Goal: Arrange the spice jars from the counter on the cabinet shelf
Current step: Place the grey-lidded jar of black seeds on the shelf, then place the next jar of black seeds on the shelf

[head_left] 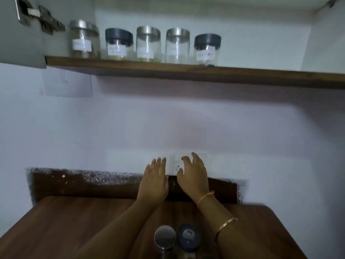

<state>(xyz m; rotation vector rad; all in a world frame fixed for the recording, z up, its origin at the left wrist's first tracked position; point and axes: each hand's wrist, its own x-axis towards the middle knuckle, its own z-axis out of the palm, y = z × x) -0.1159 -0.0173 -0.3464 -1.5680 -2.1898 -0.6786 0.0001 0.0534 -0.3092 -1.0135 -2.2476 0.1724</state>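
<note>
Several labelled glass spice jars stand in a row on the wooden cabinet shelf (261, 77), from a steel-lidded jar (85, 40) at the left to a dark-lidded jar (206, 49) at the right. Two more jars sit on the wooden counter (65, 221) at the bottom edge: a steel-lidded jar (165, 238) and, touching it on the right, a blue-lidded jar (189, 238). My left hand (154, 182) and my right hand (194, 174) are raised in front of the wall, above and beyond these two jars, fingers apart, holding nothing.
A white wall switch plate (175, 165) sits behind my hands, above a dark backsplash strip (84, 184). A cabinet hinge (46, 19) is at the top left. The shelf's right half holds nothing beyond the last jar. A paper (68, 83) is stuck under the shelf.
</note>
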